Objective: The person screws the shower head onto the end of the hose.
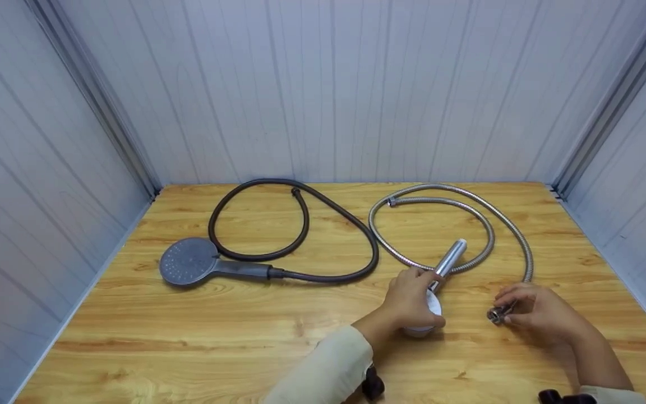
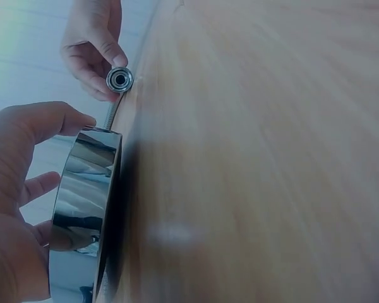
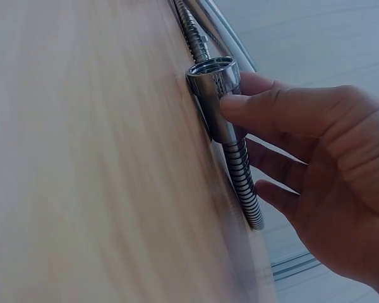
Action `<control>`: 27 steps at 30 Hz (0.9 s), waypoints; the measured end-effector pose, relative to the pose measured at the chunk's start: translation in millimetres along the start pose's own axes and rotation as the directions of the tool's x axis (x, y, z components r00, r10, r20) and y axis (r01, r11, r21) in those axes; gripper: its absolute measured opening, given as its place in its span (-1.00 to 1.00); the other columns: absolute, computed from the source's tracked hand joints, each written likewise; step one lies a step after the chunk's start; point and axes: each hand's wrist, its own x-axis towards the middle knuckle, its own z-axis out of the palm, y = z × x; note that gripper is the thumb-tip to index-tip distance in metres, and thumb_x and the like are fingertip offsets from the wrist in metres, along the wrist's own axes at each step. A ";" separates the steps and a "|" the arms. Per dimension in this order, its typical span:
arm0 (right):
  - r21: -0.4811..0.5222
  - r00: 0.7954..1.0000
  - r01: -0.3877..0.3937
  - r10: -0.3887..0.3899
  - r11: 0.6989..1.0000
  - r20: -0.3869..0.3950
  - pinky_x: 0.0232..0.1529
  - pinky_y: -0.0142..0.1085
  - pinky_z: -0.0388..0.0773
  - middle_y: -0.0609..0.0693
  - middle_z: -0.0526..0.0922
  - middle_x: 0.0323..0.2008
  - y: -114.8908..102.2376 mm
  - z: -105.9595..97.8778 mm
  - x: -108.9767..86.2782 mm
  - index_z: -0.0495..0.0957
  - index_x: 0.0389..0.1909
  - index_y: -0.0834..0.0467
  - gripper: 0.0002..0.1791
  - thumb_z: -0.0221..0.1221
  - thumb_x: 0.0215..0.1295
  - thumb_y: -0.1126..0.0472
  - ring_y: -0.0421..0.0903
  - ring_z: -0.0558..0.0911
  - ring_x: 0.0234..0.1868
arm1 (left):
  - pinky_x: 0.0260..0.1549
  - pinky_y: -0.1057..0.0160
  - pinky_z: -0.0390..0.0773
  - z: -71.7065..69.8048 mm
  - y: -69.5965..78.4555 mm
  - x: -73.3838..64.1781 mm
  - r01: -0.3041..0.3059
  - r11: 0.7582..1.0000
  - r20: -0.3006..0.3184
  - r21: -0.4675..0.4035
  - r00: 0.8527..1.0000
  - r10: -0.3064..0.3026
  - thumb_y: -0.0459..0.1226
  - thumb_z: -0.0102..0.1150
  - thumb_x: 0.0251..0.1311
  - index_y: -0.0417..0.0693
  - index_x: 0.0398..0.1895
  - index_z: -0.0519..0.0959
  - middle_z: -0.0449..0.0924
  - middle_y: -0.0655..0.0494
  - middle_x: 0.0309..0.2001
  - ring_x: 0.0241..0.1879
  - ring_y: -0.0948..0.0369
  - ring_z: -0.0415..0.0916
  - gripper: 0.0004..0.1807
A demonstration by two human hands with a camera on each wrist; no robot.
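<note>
My left hand (image 1: 410,300) holds a chrome shower head (image 1: 451,259) around its round head, thumb on one side and fingers on the other. The handle points away, and its far part lies across the hose. In the left wrist view the mirror-like rim (image 2: 85,189) stands between thumb and fingers, low over the wood. To the right, my right hand (image 1: 547,315) pinches the chrome end nut (image 3: 216,95) of a metal shower hose (image 1: 516,233) between thumb and fingers. The nut's open end faces up in the right wrist view; hose ribs run below it.
A dark grey shower head (image 1: 188,261) joined to a dark hose (image 1: 328,278) lies on the left of the wooden table (image 1: 188,353). The metal hose's other end nut (image 1: 392,201) lies near the back. Pale panel walls (image 1: 323,90) enclose the back and sides.
</note>
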 end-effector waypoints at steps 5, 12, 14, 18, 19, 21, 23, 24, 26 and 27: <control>0.021 0.999 0.045 -0.045 0.999 0.008 0.03 -0.61 0.23 0.09 0.65 -0.10 0.4 1.1 0.4 0.72 -0.21 0.15 -0.72 0.45 -0.01 0.30 -0.37 0.50 -0.04 | -0.12 0.36 0.29 -1.8 -3.1 -1.1 0.025 0.999 -0.004 0.021 1.000 -0.025 0.04 0.56 -0.32 0.43 0.12 0.52 0.36 0.36 -0.06 -0.08 0.36 0.28 -0.25; 0.022 0.999 0.041 -0.041 0.999 0.029 0.03 -0.58 0.29 0.05 0.66 -0.11 1.4 1.1 1.7 0.72 -0.20 0.11 -0.73 0.43 0.01 0.31 -0.36 0.51 -0.04 | -0.12 0.34 0.25 -6.2 -9.3 -3.1 0.029 0.999 0.019 0.022 0.999 -0.030 -0.02 0.52 -0.26 0.39 0.14 0.50 0.36 0.37 -0.10 -0.12 0.36 0.28 -0.27; 0.030 0.998 0.054 -0.055 0.998 0.029 0.00 -0.57 0.33 0.05 0.67 -0.12 1.7 1.7 1.7 0.72 -0.21 0.11 -0.74 0.42 0.02 0.33 -0.34 0.53 -0.06 | -0.10 0.33 0.26 -7.3 -11.1 -3.1 0.026 1.000 0.019 0.015 0.999 -0.026 -0.04 0.52 -0.24 0.36 0.13 0.50 0.38 0.38 -0.09 -0.09 0.36 0.30 -0.29; 0.042 0.996 0.084 -0.085 0.996 0.030 -0.03 -0.57 0.37 0.02 0.68 -0.17 1.9 2.8 1.3 0.72 -0.21 0.11 -0.73 0.41 0.02 0.37 -0.30 0.55 -0.10 | -0.08 0.32 0.28 -9.5 -14.7 -2.1 0.009 1.000 0.022 0.015 1.000 -0.009 -0.08 0.52 -0.20 0.32 0.10 0.52 0.40 0.38 -0.11 -0.09 0.35 0.33 -0.34; 0.044 0.996 0.083 -0.084 0.996 0.032 -0.03 -0.57 0.37 0.01 0.68 -0.17 1.7 2.8 1.2 0.72 -0.21 0.11 -0.73 0.41 0.02 0.37 -0.31 0.55 -0.09 | -0.08 0.31 0.29 -10.0 -15.6 -1.9 0.004 1.000 0.026 0.014 1.000 -0.004 -0.09 0.52 -0.19 0.31 0.09 0.52 0.41 0.38 -0.12 -0.09 0.36 0.34 -0.35; 0.041 0.997 0.073 -0.074 0.996 0.034 -0.02 -0.57 0.36 0.01 0.67 -0.16 0.9 2.5 1.1 0.72 -0.20 0.10 -0.73 0.41 0.03 0.36 -0.32 0.54 -0.08 | -0.08 0.31 0.30 -11.3 -17.2 -1.5 -0.009 1.000 0.029 0.016 1.000 0.008 -0.10 0.51 -0.18 0.30 0.07 0.53 0.41 0.38 -0.15 -0.12 0.36 0.35 -0.38; 0.034 0.998 0.052 -0.054 0.998 0.036 0.00 -0.58 0.34 0.02 0.67 -0.13 0.2 2.1 1.3 0.72 -0.19 0.10 -0.73 0.41 0.03 0.34 -0.33 0.53 -0.06 | -0.08 0.29 0.31 -12.6 -18.6 -1.5 -0.017 1.000 0.030 0.016 0.999 0.016 -0.11 0.50 -0.17 0.28 0.05 0.54 0.42 0.38 -0.17 -0.13 0.36 0.36 -0.41; 0.031 0.998 0.042 -0.043 0.999 0.037 0.01 -0.58 0.33 0.02 0.66 -0.12 -0.1 1.8 1.4 0.72 -0.19 0.09 -0.73 0.41 0.03 0.33 -0.34 0.52 -0.05 | -0.08 0.29 0.31 -13.0 -19.5 -1.5 -0.021 1.000 0.030 0.016 0.999 0.021 -0.12 0.50 -0.16 0.28 0.04 0.55 0.43 0.38 -0.18 -0.13 0.37 0.37 -0.42; 0.021 0.999 0.023 -0.024 1.000 0.039 0.02 -0.58 0.31 0.02 0.66 -0.11 -0.8 1.4 1.5 0.72 -0.18 0.09 -0.73 0.42 0.04 0.31 -0.35 0.52 -0.03 | -0.09 0.28 0.32 -14.0 -21.2 -1.5 -0.028 0.999 0.029 0.021 0.999 0.027 -0.13 0.49 -0.15 0.27 0.04 0.55 0.44 0.37 -0.19 -0.13 0.36 0.37 -0.44; 0.018 0.999 0.012 -0.013 1.000 0.040 0.03 -0.58 0.31 0.03 0.66 -0.10 -1.0 1.3 1.6 0.72 -0.17 0.09 -0.73 0.41 0.04 0.30 -0.35 0.51 -0.03 | -0.09 0.29 0.33 -14.5 -22.0 -1.4 -0.031 0.999 0.028 0.026 0.999 0.030 -0.13 0.48 -0.14 0.26 0.04 0.56 0.44 0.37 -0.20 -0.13 0.36 0.38 -0.44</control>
